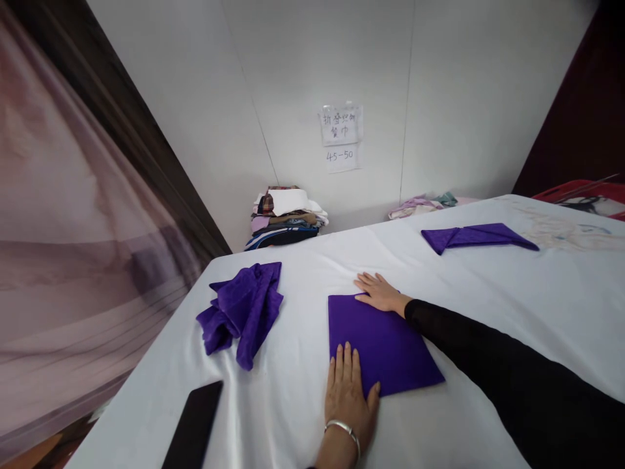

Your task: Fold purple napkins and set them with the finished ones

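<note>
A purple cloth napkin [390,352], folded into a flat square-like shape, lies on the white-covered table [293,417]. My left hand [347,394], with a silver bracelet at the wrist, rests flat on its near left corner, fingers stretched out. Across the far edge lies my right hand [381,293], palm down with fingers spread, its black sleeve reaching in from the right. Both hands touch the cloth without gripping it. To the left sits a crumpled heap of purple cloth [244,309]. Another purple napkin [481,236], folded into a long narrow shape, lies at the far right.
A black flat object [194,426] like a phone lies at the near left. Behind the table stand a stack of folded clothes [288,218] and more fabric [420,206]. Handwritten paper notes [342,137] hang on the wall. A sheer pink curtain [83,195] borders the left side.
</note>
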Demonstrator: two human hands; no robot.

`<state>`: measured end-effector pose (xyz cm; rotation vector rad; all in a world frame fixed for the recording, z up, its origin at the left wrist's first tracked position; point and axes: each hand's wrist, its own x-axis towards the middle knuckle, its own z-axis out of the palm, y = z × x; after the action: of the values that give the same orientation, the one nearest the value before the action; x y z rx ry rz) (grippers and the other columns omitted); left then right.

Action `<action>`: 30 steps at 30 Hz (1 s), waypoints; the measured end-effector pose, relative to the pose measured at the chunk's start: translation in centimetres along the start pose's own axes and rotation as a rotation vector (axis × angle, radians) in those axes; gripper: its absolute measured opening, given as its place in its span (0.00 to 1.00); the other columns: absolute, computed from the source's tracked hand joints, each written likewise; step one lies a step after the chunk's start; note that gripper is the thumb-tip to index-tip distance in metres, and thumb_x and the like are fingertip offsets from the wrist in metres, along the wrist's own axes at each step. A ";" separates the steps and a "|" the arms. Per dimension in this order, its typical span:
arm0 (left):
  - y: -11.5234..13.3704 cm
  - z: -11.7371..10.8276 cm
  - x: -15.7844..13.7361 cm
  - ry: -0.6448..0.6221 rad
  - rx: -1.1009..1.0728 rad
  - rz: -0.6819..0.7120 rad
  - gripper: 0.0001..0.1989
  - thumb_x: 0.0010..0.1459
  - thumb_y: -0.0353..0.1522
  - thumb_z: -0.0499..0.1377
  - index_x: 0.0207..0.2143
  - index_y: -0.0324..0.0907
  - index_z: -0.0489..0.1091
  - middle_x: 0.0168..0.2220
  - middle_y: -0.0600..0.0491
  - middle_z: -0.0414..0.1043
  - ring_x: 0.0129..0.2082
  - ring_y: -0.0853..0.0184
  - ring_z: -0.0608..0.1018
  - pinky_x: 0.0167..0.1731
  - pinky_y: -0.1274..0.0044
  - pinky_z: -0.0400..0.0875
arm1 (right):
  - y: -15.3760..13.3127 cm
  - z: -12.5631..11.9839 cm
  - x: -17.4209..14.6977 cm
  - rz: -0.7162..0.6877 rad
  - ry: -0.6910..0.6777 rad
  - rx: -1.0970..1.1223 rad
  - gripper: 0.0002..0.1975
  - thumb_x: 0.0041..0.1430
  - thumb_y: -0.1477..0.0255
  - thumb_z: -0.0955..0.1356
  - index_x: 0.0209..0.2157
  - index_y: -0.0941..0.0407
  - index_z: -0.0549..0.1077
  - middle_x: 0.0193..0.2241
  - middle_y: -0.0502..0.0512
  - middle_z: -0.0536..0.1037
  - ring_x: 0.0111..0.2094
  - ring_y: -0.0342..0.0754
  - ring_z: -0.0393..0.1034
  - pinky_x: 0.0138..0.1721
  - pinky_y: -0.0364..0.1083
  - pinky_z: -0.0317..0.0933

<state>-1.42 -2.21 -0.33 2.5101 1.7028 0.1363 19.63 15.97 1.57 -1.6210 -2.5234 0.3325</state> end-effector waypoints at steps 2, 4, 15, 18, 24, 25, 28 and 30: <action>0.1 -0.1 0.0 -0.007 -0.005 0.001 0.33 0.58 0.47 0.42 0.60 0.36 0.49 0.63 0.46 0.43 0.62 0.58 0.47 0.59 0.65 0.49 | 0.5 -0.6 1.0 0.078 -0.014 -0.004 0.35 0.59 0.49 0.49 0.61 0.54 0.50 0.63 0.56 0.44 0.63 0.52 0.33 0.59 0.57 0.29; 0.2 -0.2 -0.1 -0.012 -0.010 -0.007 0.33 0.58 0.47 0.42 0.60 0.37 0.49 0.63 0.46 0.42 0.62 0.59 0.46 0.60 0.65 0.49 | 0.2 -1.1 1.3 0.154 -0.029 0.005 0.34 0.60 0.51 0.47 0.61 0.55 0.49 0.63 0.58 0.45 0.63 0.54 0.35 0.59 0.58 0.32; 0.3 -4.0 3.3 -0.074 -0.054 -0.073 0.30 0.60 0.44 0.37 0.58 0.36 0.55 0.61 0.47 0.51 0.61 0.61 0.52 0.59 0.68 0.50 | -4.3 2.5 -7.6 -0.074 0.084 -0.005 0.36 0.58 0.49 0.50 0.61 0.55 0.49 0.62 0.61 0.48 0.62 0.55 0.37 0.59 0.60 0.32; 0.2 -4.3 7.4 0.021 0.005 -0.012 0.31 0.60 0.43 0.37 0.59 0.34 0.52 0.62 0.46 0.47 0.62 0.60 0.47 0.60 0.67 0.44 | -4.0 2.6 -7.7 -0.055 0.108 -0.023 0.35 0.59 0.49 0.50 0.61 0.55 0.49 0.62 0.61 0.49 0.62 0.56 0.38 0.58 0.61 0.34; -2.0 -2.0 12.3 -0.035 0.047 -0.078 0.37 0.58 0.51 0.34 0.61 0.34 0.47 0.64 0.46 0.42 0.63 0.59 0.44 0.60 0.64 0.41 | -4.0 2.6 -7.3 -0.057 0.126 -0.023 0.35 0.59 0.49 0.51 0.61 0.54 0.50 0.61 0.60 0.51 0.62 0.56 0.39 0.58 0.60 0.34; -2.4 -1.7 12.6 -0.026 0.046 -0.085 0.38 0.57 0.51 0.33 0.61 0.35 0.46 0.64 0.47 0.41 0.63 0.60 0.44 0.60 0.64 0.40 | -4.0 2.7 -7.3 -0.058 0.128 -0.020 0.35 0.58 0.49 0.51 0.61 0.54 0.50 0.61 0.60 0.51 0.62 0.56 0.39 0.58 0.60 0.34; -3.4 -1.4 13.3 -0.028 0.044 -0.118 0.37 0.57 0.51 0.31 0.61 0.37 0.45 0.64 0.49 0.41 0.63 0.60 0.43 0.60 0.63 0.39 | -4.0 2.7 -7.4 -0.057 0.121 -0.010 0.35 0.58 0.48 0.50 0.61 0.54 0.49 0.62 0.60 0.50 0.62 0.56 0.39 0.58 0.60 0.33; -3.8 -1.6 13.9 -0.044 0.044 -0.142 0.36 0.58 0.51 0.31 0.62 0.39 0.45 0.64 0.50 0.40 0.63 0.60 0.42 0.60 0.62 0.38 | -4.0 2.7 -7.4 -0.052 0.113 -0.007 0.36 0.58 0.48 0.50 0.61 0.54 0.49 0.62 0.59 0.50 0.62 0.56 0.39 0.58 0.60 0.33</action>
<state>-0.02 12.19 0.97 2.3919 1.8786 0.0325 18.59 7.32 0.05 -1.5280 -2.4800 0.2211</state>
